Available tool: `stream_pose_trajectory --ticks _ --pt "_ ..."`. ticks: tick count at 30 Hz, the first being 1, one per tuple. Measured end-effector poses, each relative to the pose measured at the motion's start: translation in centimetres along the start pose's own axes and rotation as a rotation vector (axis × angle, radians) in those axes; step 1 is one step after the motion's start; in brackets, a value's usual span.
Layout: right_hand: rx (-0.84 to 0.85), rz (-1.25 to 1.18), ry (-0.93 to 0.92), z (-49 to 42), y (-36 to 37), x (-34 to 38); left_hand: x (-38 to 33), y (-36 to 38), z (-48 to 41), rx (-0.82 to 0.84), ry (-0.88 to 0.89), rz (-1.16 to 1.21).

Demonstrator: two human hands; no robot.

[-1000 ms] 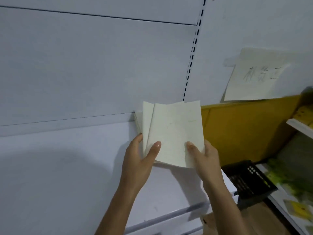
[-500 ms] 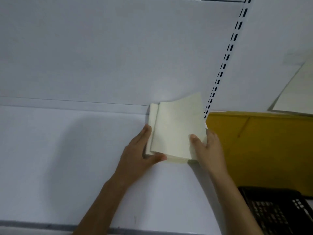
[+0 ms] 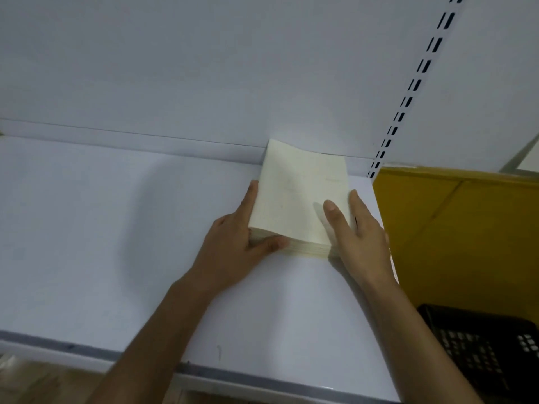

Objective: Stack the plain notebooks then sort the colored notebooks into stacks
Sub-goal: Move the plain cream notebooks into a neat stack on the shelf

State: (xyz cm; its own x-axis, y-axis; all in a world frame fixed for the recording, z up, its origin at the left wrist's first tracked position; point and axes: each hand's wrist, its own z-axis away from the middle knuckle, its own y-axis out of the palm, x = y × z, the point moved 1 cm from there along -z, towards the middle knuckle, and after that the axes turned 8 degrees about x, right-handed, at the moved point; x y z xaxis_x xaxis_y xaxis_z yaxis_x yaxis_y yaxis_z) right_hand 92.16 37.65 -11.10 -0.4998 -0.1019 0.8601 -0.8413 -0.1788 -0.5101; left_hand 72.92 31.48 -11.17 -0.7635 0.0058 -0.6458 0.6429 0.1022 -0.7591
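A stack of plain notebooks [image 3: 297, 196] lies on the white shelf [image 3: 116, 243], a little right of the centre of the frame. The covers are cream and the top one shows only faint marks that are too weak to read. The far edge of the stack is at the white back panel [image 3: 204, 68], and I cannot tell if it touches the panel. The near edge shows many thin layers, one over another, quite even. The left hand [image 3: 233, 252] holds the stack at its left side: the fingers lie along the left edge and the thumb bends across the near edge at the lower left corner. The right hand [image 3: 358, 240] holds the right side: the thumb lies flat on the top cover and the other fingers go along the right edge, so the stack sits between the two hands. Both forearms come in from the bottom of the frame. In the upper right a slotted upright [image 3: 408, 91] runs diagonally down to the shelf. To the right of the shelf stands a yellow board [image 3: 466, 228], just beside the right hand. At the lower right there is a black plastic crate [image 3: 490, 345] with a grid pattern. A grey strip [image 3: 73, 346] runs along the front edge of the shelf, at the lower left.
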Motion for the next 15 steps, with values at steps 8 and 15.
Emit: stream_pose_trajectory --ticks 8,15 --pt "-0.195 -0.146 -0.028 0.0 0.1 -0.2 0.0 0.4 0.2 -0.005 -0.018 0.039" --pt "-0.197 -0.146 -0.011 -0.4 0.6 -1.0 0.5 0.5 0.2 0.005 -0.021 0.004"
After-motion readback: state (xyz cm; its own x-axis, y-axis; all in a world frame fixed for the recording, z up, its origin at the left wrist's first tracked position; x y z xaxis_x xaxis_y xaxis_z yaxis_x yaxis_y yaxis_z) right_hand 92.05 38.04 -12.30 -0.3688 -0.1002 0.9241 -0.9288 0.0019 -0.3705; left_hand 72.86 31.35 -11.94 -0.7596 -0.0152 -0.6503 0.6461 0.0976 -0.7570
